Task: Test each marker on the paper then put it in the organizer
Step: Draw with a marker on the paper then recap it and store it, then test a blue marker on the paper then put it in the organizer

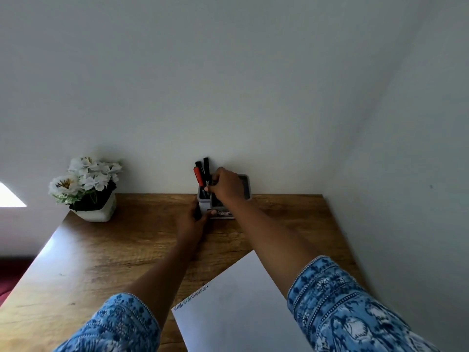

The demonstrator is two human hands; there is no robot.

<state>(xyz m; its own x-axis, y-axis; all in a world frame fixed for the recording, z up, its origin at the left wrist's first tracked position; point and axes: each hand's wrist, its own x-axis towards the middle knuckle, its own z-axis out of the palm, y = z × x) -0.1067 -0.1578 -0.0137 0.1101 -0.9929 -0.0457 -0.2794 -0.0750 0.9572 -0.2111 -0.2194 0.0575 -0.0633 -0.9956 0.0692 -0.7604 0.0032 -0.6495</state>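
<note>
A grey organizer stands at the far edge of the wooden table, against the wall. Three markers stand upright in its left cup: a red-capped one and two black ones. My right hand reaches over the organizer and pinches a black marker at the cup's mouth. My left hand grips the organizer's left front side at table level. A white paper sheet lies near me, with a line of coloured test scribbles along its upper left edge.
A white pot of white artificial flowers sits at the far left corner of the table. A plain wall rises right behind the organizer and along the table's right side. The table's left edge drops off to a dark red floor area.
</note>
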